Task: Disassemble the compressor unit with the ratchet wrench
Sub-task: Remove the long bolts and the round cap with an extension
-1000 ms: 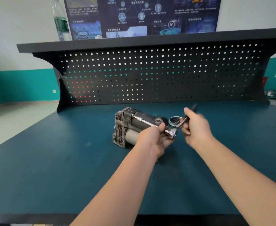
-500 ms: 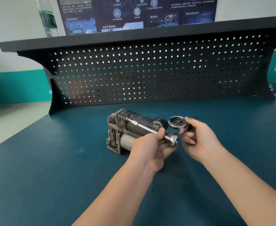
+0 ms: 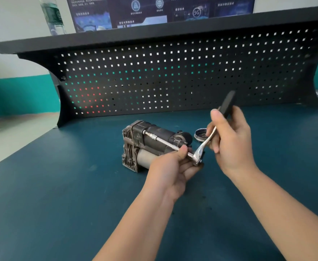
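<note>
The compressor unit (image 3: 145,144), grey and black metal, lies on its side on the blue bench top. A chrome extension bar (image 3: 162,141) runs from a bolt at the unit's left end to the ratchet wrench (image 3: 208,142) head near its right end. My left hand (image 3: 173,166) pinches the bar just behind the ratchet head. My right hand (image 3: 229,140) grips the wrench's black handle, which points up and away from me.
A round metal cap (image 3: 201,135) sits on the bench top (image 3: 60,185) just right of the unit. A black pegboard back panel (image 3: 173,76) with a shelf stands behind, and a water bottle (image 3: 52,16) is on the shelf at left.
My right hand has swung the wrench handle from low near the cap up and back. My left hand stays on the extension bar.
</note>
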`<state>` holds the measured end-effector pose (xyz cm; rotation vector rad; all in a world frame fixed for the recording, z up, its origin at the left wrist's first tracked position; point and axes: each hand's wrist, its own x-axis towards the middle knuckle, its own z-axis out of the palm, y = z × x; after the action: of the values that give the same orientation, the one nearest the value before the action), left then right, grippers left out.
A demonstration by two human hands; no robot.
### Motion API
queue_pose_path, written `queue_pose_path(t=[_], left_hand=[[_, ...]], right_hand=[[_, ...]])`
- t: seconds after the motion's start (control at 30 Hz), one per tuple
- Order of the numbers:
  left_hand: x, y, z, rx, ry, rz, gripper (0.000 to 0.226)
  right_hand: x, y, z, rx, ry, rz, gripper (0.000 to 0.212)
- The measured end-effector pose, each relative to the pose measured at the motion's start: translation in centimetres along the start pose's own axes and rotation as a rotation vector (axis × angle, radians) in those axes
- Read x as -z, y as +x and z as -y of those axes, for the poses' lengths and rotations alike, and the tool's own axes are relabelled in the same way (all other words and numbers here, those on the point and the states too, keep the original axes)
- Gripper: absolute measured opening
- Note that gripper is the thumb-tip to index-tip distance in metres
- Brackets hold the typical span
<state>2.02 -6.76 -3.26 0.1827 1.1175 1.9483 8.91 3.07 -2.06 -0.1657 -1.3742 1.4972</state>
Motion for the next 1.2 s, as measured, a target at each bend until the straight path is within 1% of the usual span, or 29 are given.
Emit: queue_pose_path(t=[0.07,0.1,0.13,0.17,0.23,0.3,0.33,0.37,0.4,0.43,0.47,0.5,0.53,0.57,0.63,0.67,0.7,0.73,0.77,0.83,0.9,0.93,0.97,1.0,1.03,1.07,1.1,1.17,1.2], left_hand=[[-0.2,-0.1,-0.1,0.007,-0.002,-0.003,0.018],[-0.2,-0.1,-0.1,0.009,0.005,-0.007,0.018],[-0.2,-0.1,-0.1,0.010,0.013,-0.011,0.017],[-0.2,-0.1,-0.1,0.011,0.020,-0.013,0.015],[-0.3,-0.1,-0.1,0.000,0.035,-0.005,0.013],[-0.5,-0.1,-0.1,-0.025,0.056,0.026,0.019],[-0.6,0.0,-0.1,-0.032,0.062,0.039,0.022],[-0.6,0.1,-0.1,-0.029,0.064,0.046,0.024],[-0.7,0.1,-0.1,-0.017,0.063,0.048,0.023],[-0.6,0.1,-0.1,-0.002,0.058,0.046,0.021],[-0.6,0.1,-0.1,0.013,0.048,0.042,0.018],[-0.5,0.0,-0.2,0.029,0.035,0.037,0.017],[-0.5,-0.1,-0.2,0.043,0.025,0.031,0.018],[-0.5,-0.1,-0.3,0.056,0.017,0.028,0.019],[-0.6,-0.3,-0.3,0.074,0.002,0.027,0.020],[-0.7,-0.3,-0.3,0.077,-0.001,0.025,0.020],[-0.7,-0.4,-0.3,0.077,-0.001,0.021,0.019],[-0.7,-0.4,-0.3,0.075,-0.003,0.017,0.018],[-0.7,-0.4,-0.2,0.068,-0.004,0.012,0.016],[-0.7,-0.4,0.1,0.036,-0.015,-0.002,0.015],[-0.7,-0.5,0.1,0.001,-0.025,-0.004,0.019],[-0.7,-0.5,0.1,-0.008,-0.023,0.001,0.021],[-0.8,-0.5,0.1,-0.010,-0.023,0.002,0.023],[-0.8,-0.5,0.1,-0.008,-0.030,-0.004,0.023],[-0.8,-0.4,0.1,-0.005,-0.040,-0.019,0.021],[-0.7,-0.4,0.2,-0.004,-0.048,-0.036,0.016],[-0.7,-0.4,0.3,-0.004,-0.057,-0.048,0.013],[-0.7,-0.4,0.4,0.002,-0.081,-0.052,0.015],[-0.7,-0.4,0.4,0.005,-0.085,-0.054,0.016]], right_hand=[[0.2,0.4,-1.2,-0.425,0.220,-0.204,0.021],[0.2,0.4,-1.7,-0.553,0.293,-0.256,0.023],[0.2,0.4,-1.7,-0.588,0.310,-0.271,0.024],[0.1,0.4,-1.6,-0.531,0.272,-0.253,0.023],[-0.2,0.6,-0.4,-0.236,0.086,-0.133,0.019],[-0.5,0.5,1.1,0.113,-0.156,0.075,0.014],[-0.7,0.2,1.7,0.242,-0.237,0.186,0.011],[-0.8,-0.2,2.0,0.332,-0.295,0.275,0.011],[-0.7,-0.6,2.0,0.386,-0.327,0.320,0.013],[-0.6,-1.0,1.7,0.404,-0.327,0.319,0.014],[-0.5,-1.1,1.6,0.373,-0.295,0.274,0.013],[-0.3,-0.9,1.2,0.291,-0.231,0.196,0.011],[-0.1,-0.5,0.8,0.158,-0.151,0.095,0.012],[0.1,0.0,0.3,-0.036,-0.059,-0.013,0.015],[0.2,0.8,-0.7,-0.490,0.160,-0.195,0.021],[0.2,1.0,-1.1,-0.638,0.252,-0.255,0.023],[0.0,1.0,-1.3,-0.696,0.286,-0.293,0.024],[-0.4,0.9,-1.2,-0.658,0.262,-0.301,0.023],[-0.6,0.9,-1.1,-0.520,0.189,-0.281,0.021],[-1.5,0.6,0.1,-0.078,-0.058,-0.149,0.016],[-2.1,0.0,1.4,0.329,-0.309,0.087,0.008],[-2.3,-0.4,1.6,0.461,-0.388,0.192,0.004],[-2.2,-0.7,1.5,0.544,-0.435,0.241,0.005],[-2.1,-1.0,1.3,0.568,-0.439,0.237,0.007],[-2.0,-1.0,1.1,0.518,-0.403,0.185,0.006],[-1.8,-0.9,0.7,0.394,-0.324,0.093,0.007],[-1.6,-0.5,0.2,0.205,-0.219,-0.026,0.010],[-1.2,0.4,-0.6,-0.337,0.069,-0.269,0.019],[-1.0,0.7,-1.2,-0.561,0.205,-0.350,0.022]])
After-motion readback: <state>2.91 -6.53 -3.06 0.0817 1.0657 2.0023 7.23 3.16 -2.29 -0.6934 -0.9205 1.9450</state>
